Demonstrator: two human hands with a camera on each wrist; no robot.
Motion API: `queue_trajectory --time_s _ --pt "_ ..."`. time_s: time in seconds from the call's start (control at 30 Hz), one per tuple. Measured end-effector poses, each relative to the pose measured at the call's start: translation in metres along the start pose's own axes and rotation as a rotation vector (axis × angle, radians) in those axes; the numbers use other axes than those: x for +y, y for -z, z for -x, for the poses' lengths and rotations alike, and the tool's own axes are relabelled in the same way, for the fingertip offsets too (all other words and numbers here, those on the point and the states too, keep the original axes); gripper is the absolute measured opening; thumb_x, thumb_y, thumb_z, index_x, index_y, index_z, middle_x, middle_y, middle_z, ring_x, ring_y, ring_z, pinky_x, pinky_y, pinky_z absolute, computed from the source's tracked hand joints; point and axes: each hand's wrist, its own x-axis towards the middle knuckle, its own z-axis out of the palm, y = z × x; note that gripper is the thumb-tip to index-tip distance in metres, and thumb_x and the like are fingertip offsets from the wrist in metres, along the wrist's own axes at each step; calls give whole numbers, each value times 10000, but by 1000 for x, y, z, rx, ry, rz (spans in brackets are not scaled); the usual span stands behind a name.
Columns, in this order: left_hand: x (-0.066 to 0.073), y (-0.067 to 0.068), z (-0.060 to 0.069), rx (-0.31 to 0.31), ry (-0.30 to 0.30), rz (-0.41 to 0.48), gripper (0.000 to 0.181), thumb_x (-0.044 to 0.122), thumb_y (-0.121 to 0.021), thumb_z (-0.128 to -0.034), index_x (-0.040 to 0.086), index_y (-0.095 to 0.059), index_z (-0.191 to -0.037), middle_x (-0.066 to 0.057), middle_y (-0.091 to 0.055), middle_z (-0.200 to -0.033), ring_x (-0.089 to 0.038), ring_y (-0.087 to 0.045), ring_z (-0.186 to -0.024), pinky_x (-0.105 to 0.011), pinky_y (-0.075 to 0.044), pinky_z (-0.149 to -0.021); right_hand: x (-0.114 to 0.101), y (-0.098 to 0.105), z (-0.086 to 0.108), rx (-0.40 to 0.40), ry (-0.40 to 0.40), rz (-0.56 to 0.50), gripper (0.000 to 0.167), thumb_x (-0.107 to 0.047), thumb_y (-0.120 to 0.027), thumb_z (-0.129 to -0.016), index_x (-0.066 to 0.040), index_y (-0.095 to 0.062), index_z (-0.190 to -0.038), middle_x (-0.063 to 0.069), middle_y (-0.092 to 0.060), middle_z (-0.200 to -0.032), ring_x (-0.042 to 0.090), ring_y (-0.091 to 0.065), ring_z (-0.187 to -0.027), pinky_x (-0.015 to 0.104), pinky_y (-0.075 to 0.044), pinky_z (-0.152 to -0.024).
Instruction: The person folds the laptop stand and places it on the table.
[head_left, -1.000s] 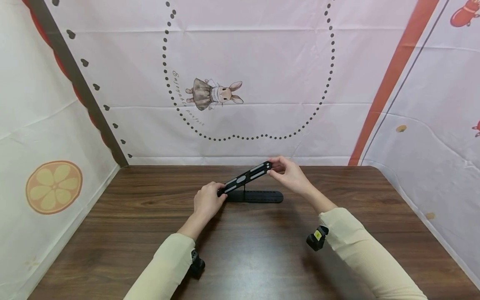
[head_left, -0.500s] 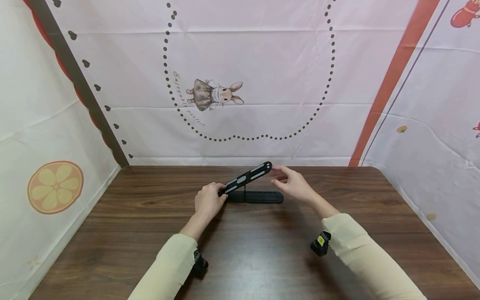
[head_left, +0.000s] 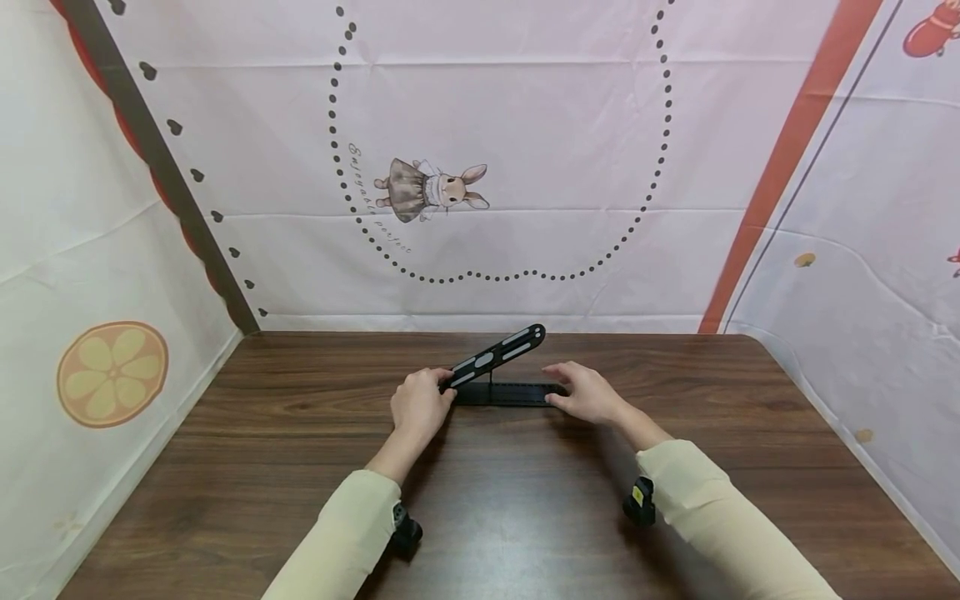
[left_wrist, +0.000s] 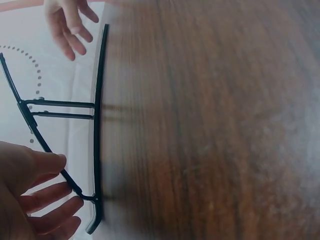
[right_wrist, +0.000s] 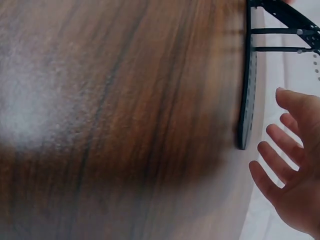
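Surface of dark brown wood grain (head_left: 495, 500) is filling the lower head view, carrying a slim black folding stand (head_left: 495, 356) near the middle of its far edge. The flat black base bar (head_left: 517, 394) is lying roughly parallel to that edge, while the grey-inlaid upper bar is tilting up rightward. The left hand (head_left: 420, 404) is pinching the upper bar's low left end; the right hand (head_left: 588, 393) is overlapping the base's right end. White printed cloth (head_left: 555, 142) is rising beyond the far, left and right edges, and the surface is spreading widely from the stand towards the person.

The left wrist view is revealing two thin black struts (left_wrist: 60, 104) joining the bars, and a bent lip (left_wrist: 93, 227) below the hinged end.

The right wrist view is settling what the head view leaves unclear: the right hand's fingers are spreading apart, holding nothing, with a gap between them and the base's end.
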Motion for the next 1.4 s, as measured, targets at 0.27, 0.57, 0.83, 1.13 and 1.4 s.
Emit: queue_trajectory --time_s 0.27,0.57,0.83,1.13,1.4 --pt "2 1 0 -10 28 1 254 239 -720 -794 221 -707 -1048 -44 -704 -971 -187 -575 -532 -271 -359 -381 6 -5 3 -10 -31 124 411 -136 -682 -797 28 -589 -1161 165 -612 -1028 265 -564 -856 423 -464 -744" --pt "1 0 -3 -12 35 12 252 249 -730 -785 233 -712 -1036 -39 -705 -961 -204 -605 -581 -274 -365 -391 6 -6 5 -26 -103 227 308 -138 -678 -805 -39 -641 -1094 110 -581 -995 257 -528 -857 401 -444 -678" --pt "0 -1 -4 16 -8 -2 259 222 -736 -780 230 -713 -1038 -43 -701 -987 -159 -536 -511 -248 -340 -383 4 -5 8 -42 -98 268 316 -179 -695 -793 -57 -641 -1079 103 -577 -988 308 -548 -924 461 -471 -716" --pt "-1 -5 -8 31 -30 -29 261 218 -733 -783 248 -710 -1041 -28 -703 -987 -163 -534 -510 -251 -341 -390 1 -7 13 -45 -100 293 294 -220 -712 -772 -70 -640 -1014 68 -562 -905 258 -549 -839 416 -472 -644" --pt "-1 -9 -13 53 -27 -28 253 228 -737 -776 277 -715 -1024 -35 -709 -956 -196 -570 -529 -269 -357 -396 -2 -7 18 -32 -102 332 296 -247 -717 -762 -67 -643 -985 61 -554 -877 244 -545 -800 407 -465 -639"
